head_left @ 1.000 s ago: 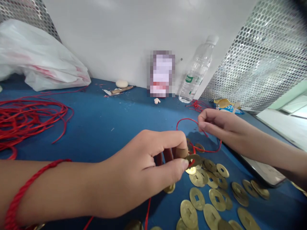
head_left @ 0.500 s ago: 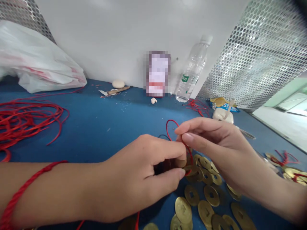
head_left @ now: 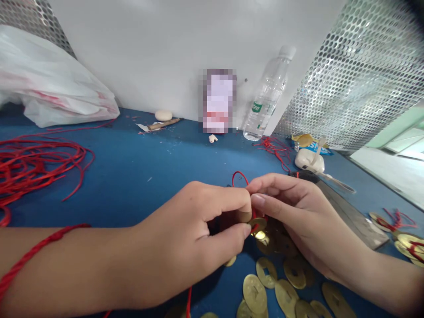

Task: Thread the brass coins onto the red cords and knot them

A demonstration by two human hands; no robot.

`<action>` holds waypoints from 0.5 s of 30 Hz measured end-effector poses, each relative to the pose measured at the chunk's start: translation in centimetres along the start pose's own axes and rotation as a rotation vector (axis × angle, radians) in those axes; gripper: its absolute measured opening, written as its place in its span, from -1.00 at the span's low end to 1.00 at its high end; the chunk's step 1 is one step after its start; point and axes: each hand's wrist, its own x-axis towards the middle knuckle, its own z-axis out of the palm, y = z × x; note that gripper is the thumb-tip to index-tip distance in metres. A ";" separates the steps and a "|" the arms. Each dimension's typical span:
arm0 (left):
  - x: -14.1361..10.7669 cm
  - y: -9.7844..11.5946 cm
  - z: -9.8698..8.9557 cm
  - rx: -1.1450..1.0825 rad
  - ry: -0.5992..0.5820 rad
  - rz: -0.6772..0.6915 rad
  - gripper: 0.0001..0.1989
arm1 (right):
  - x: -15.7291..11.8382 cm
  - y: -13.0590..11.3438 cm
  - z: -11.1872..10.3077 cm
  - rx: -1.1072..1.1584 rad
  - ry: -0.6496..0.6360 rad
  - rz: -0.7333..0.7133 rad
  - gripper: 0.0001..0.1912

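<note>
My left hand (head_left: 202,234) is closed, thumb and forefinger at the edge of a brass coin (head_left: 257,226) with red cord passing at it. Against its fingertips, my right hand (head_left: 291,207) pinches the red cord (head_left: 240,173), which loops up behind the fingers. The exact grip on the cord is partly hidden. Beneath both hands lie several loose brass coins (head_left: 255,293) with square holes. A red braided bracelet (head_left: 43,247) circles my left wrist.
A coil of red cord (head_left: 36,170) and a white plastic bag (head_left: 56,84) lie left. At the back stand a blurred phone (head_left: 217,101) and a clear bottle (head_left: 268,97). Right are a white case (head_left: 309,160), a dark flat bar (head_left: 351,212) and coins tied with cord (head_left: 409,243).
My right hand has come down slightly, and the cord loop above the fingers is smaller. My left hand has shifted slightly left, and a coin now shows at its fingertips.
</note>
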 end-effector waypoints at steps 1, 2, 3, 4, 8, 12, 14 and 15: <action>0.0 0.0 0.0 0.002 0.006 0.002 -0.83 | 0.0 0.0 0.0 0.005 0.001 0.005 -0.76; 0.0 0.0 0.0 0.005 0.012 0.001 -0.83 | 0.1 0.0 0.0 0.009 0.000 0.009 -0.77; 0.0 0.0 0.0 0.008 0.019 0.000 -0.83 | 0.1 0.0 0.0 0.011 -0.002 0.014 -0.76; 0.0 -0.1 0.0 0.010 0.024 -0.002 -0.83 | 0.0 0.0 0.0 0.012 -0.005 0.019 -0.76; 0.0 -0.1 0.1 0.007 0.044 -0.004 -0.82 | 0.0 0.1 0.1 0.007 -0.012 0.034 -0.74; 0.1 -0.1 0.0 0.000 0.037 -0.005 -0.82 | 0.1 0.1 0.1 0.017 0.030 0.021 -0.76; 0.1 -0.1 0.0 -0.001 0.036 -0.002 -0.82 | 0.2 0.1 0.1 0.031 0.049 0.015 -0.77; 0.0 -0.1 0.0 0.000 0.037 0.001 -0.83 | 0.2 0.1 0.0 0.037 0.052 0.015 -0.77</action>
